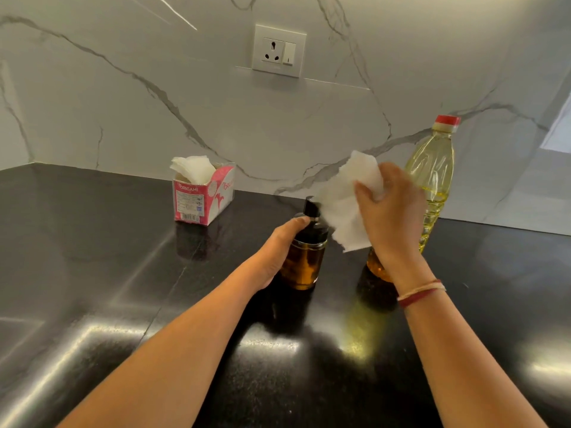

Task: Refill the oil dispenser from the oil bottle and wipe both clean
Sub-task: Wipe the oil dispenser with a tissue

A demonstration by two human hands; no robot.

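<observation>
Standing upright on the black countertop (123, 273), the oil dispenser (306, 267) has amber glass and a black pump top (310, 208). The left hand (282, 245) grips it from its left side, thumb up by the collar and fingers curled round the glass. Just right of the pump, the right hand (392, 217) pinches a crumpled white tissue (343, 208), which hangs against the dispenser's black shoulder; I cannot tell whether it actually touches. Behind the right hand, near the marble wall, stands the oil bottle (432, 171), its red cap (447, 120) on and yellow oil inside. A pink tissue box (200, 199) sits well apart to the left, sheets poking out.
</observation>
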